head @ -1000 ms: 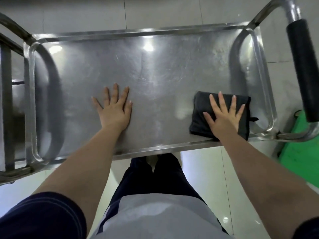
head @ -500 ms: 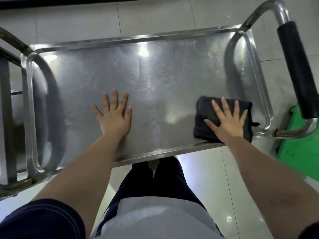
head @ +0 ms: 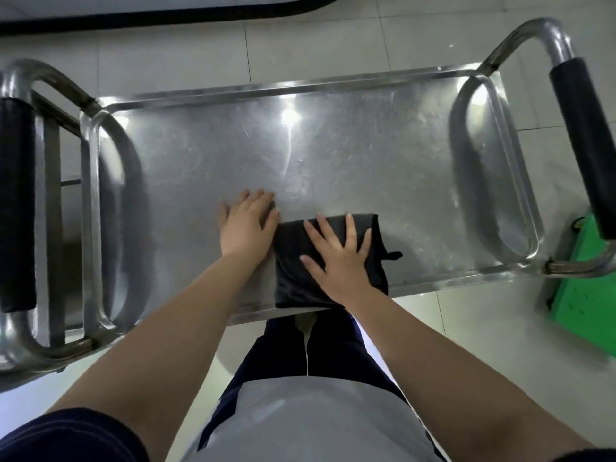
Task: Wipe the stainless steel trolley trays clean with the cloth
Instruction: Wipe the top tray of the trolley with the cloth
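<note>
One black cloth (head: pixel 293 261), soft, matte and folded into a rough rectangle, lay on the near middle of the tray (head: pixel 333 155), with its near edge reaching the tray's front rim. A small loop or tab stuck out from the cloth's right side. The right hand (head: pixel 336 258) pressed flat on top of it, with its fingers straight and spread. The left hand (head: pixel 246 225) lay palm down on bare metal just beside the cloth's left edge, fingers straight and close together, gripping nothing.

The tray was a single shallow rectangle of shiny stainless steel with rounded corners and a raised lip, finely scratched and reflecting bright spots of light. Two bent steel tube handles framed it, one at each end, each with a padded black grip: right grip (head: pixel 583 145), left grip (head: pixel 15 201). Below lay a pale tiled floor (head: pixel 166 38), and a green perforated object (head: pixel 586 295) stood beside the trolley's right end.
</note>
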`<action>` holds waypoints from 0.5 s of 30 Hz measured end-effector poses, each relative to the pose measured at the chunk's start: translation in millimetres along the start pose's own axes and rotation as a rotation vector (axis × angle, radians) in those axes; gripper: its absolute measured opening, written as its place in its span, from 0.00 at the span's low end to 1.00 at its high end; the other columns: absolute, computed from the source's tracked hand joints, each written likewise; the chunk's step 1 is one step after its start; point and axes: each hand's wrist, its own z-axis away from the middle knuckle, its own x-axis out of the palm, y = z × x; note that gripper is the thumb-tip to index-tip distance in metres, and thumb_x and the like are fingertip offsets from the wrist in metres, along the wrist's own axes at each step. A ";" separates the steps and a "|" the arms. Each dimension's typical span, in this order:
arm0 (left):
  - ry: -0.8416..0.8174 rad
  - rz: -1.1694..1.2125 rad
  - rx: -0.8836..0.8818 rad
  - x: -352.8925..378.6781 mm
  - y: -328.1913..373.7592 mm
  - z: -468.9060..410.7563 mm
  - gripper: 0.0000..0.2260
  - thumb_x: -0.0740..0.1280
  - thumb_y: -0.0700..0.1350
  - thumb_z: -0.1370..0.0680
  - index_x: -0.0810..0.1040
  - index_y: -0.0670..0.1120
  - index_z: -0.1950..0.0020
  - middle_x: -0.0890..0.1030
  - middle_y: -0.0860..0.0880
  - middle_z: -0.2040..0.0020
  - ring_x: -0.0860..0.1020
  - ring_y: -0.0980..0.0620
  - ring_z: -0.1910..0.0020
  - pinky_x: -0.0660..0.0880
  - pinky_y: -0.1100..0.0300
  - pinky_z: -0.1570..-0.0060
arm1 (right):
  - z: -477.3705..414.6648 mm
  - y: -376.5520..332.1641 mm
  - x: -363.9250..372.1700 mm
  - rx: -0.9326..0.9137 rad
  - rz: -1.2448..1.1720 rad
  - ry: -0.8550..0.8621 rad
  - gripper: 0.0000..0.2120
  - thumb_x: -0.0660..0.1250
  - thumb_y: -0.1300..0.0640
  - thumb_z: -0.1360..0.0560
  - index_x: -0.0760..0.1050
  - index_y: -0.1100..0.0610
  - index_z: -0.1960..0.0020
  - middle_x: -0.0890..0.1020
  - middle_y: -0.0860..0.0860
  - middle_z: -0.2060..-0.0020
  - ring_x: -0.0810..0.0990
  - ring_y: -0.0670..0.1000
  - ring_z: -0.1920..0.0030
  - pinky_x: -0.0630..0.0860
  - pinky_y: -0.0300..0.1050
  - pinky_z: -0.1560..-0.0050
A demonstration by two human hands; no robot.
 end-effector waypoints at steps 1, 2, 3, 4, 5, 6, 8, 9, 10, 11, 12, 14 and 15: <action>-0.018 -0.001 0.072 1.0 4.0 5.2 0.17 0.62 0.52 0.19 0.76 0.49 0.32 0.73 0.47 0.29 0.65 0.44 0.27 0.52 0.45 0.26 | -3.0 13.0 -7.1 0.037 -0.023 0.075 0.27 0.55 0.38 0.21 0.61 0.41 0.23 0.61 0.43 0.23 0.51 0.64 0.23 0.39 0.71 0.29; -0.049 -0.013 0.140 3.8 9.0 10.8 0.17 0.64 0.52 0.19 0.77 0.48 0.33 0.74 0.46 0.30 0.67 0.44 0.29 0.56 0.47 0.28 | -7.4 29.9 -13.5 0.087 -0.015 0.129 0.25 0.57 0.42 0.21 0.63 0.42 0.24 0.63 0.42 0.24 0.52 0.63 0.22 0.36 0.68 0.29; -0.089 -0.036 0.195 8.2 14.4 16.3 0.17 0.64 0.51 0.19 0.76 0.48 0.32 0.74 0.47 0.30 0.67 0.43 0.30 0.58 0.48 0.29 | -12.5 47.6 -19.3 0.136 -0.010 0.111 0.25 0.58 0.45 0.20 0.62 0.42 0.23 0.62 0.41 0.24 0.50 0.60 0.22 0.31 0.64 0.29; -0.128 -0.062 0.235 13.7 19.8 20.2 0.18 0.64 0.51 0.19 0.75 0.48 0.30 0.73 0.47 0.29 0.67 0.43 0.30 0.58 0.49 0.31 | -17.1 61.7 -23.7 0.160 -0.023 0.047 0.25 0.58 0.47 0.19 0.61 0.44 0.23 0.60 0.41 0.23 0.46 0.57 0.21 0.28 0.62 0.30; -0.153 -0.081 0.257 18.8 24.5 23.0 0.18 0.63 0.50 0.19 0.73 0.48 0.29 0.72 0.47 0.29 0.67 0.43 0.31 0.58 0.49 0.32 | -19.7 70.0 -26.0 0.156 -0.057 -0.019 0.24 0.59 0.48 0.19 0.62 0.46 0.23 0.59 0.42 0.22 0.44 0.55 0.21 0.29 0.61 0.29; -0.164 -0.089 0.262 21.9 28.4 24.8 0.19 0.62 0.50 0.18 0.72 0.48 0.28 0.73 0.47 0.30 0.67 0.43 0.32 0.59 0.50 0.35 | -20.9 71.9 -27.1 0.134 -0.092 -0.049 0.22 0.60 0.50 0.19 0.65 0.50 0.26 0.60 0.45 0.22 0.46 0.54 0.21 0.33 0.61 0.28; -0.165 -0.093 0.233 23.6 33.1 25.4 0.19 0.61 0.48 0.18 0.71 0.48 0.27 0.73 0.45 0.33 0.67 0.42 0.35 0.59 0.50 0.37 | -23.7 64.5 -30.8 0.075 -0.110 -0.012 0.16 0.64 0.55 0.21 0.72 0.56 0.34 0.68 0.52 0.27 0.54 0.56 0.22 0.43 0.60 0.25; -0.169 -0.092 0.209 22.6 33.9 24.8 0.19 0.62 0.47 0.18 0.70 0.47 0.27 0.73 0.44 0.35 0.67 0.41 0.35 0.59 0.50 0.38 | -24.4 59.8 -33.7 0.064 -0.104 0.011 0.14 0.66 0.58 0.22 0.74 0.58 0.38 0.73 0.54 0.31 0.59 0.58 0.24 0.47 0.59 0.25; -0.179 -0.091 0.189 20.8 34.3 24.0 0.18 0.62 0.47 0.18 0.71 0.47 0.28 0.73 0.43 0.36 0.67 0.41 0.36 0.59 0.50 0.38 | -24.7 55.7 -37.5 0.063 -0.104 0.023 0.12 0.67 0.60 0.23 0.74 0.58 0.41 0.76 0.55 0.36 0.64 0.59 0.27 0.50 0.58 0.25; -0.189 -0.092 0.180 18.4 34.9 23.4 0.17 0.62 0.47 0.18 0.72 0.46 0.30 0.73 0.43 0.38 0.68 0.40 0.37 0.59 0.50 0.39 | -24.1 52.4 -42.3 0.063 -0.109 0.026 0.10 0.68 0.61 0.25 0.74 0.58 0.44 0.78 0.57 0.42 0.68 0.61 0.32 0.54 0.56 0.27; -0.192 -0.097 0.183 15.5 36.3 23.4 0.15 0.62 0.47 0.18 0.75 0.45 0.33 0.73 0.43 0.40 0.68 0.40 0.39 0.60 0.51 0.41 | -23.1 51.0 -48.2 0.062 -0.118 0.027 0.08 0.68 0.62 0.25 0.74 0.58 0.47 0.79 0.58 0.47 0.71 0.62 0.37 0.59 0.53 0.32; -0.168 -0.112 0.206 6.5 41.6 25.8 0.11 0.62 0.47 0.19 0.78 0.44 0.39 0.74 0.43 0.44 0.69 0.41 0.42 0.61 0.51 0.43 | -19.8 53.0 -61.0 0.033 -0.142 0.036 0.08 0.67 0.63 0.25 0.73 0.59 0.47 0.78 0.60 0.51 0.73 0.62 0.45 0.63 0.49 0.46; -0.141 -0.120 0.219 1.8 45.2 29.0 0.11 0.63 0.46 0.19 0.78 0.45 0.40 0.74 0.43 0.45 0.69 0.41 0.43 0.62 0.50 0.43 | -15.9 55.0 -66.5 -0.007 -0.145 0.034 0.08 0.66 0.64 0.24 0.73 0.60 0.45 0.78 0.61 0.50 0.73 0.62 0.46 0.62 0.48 0.50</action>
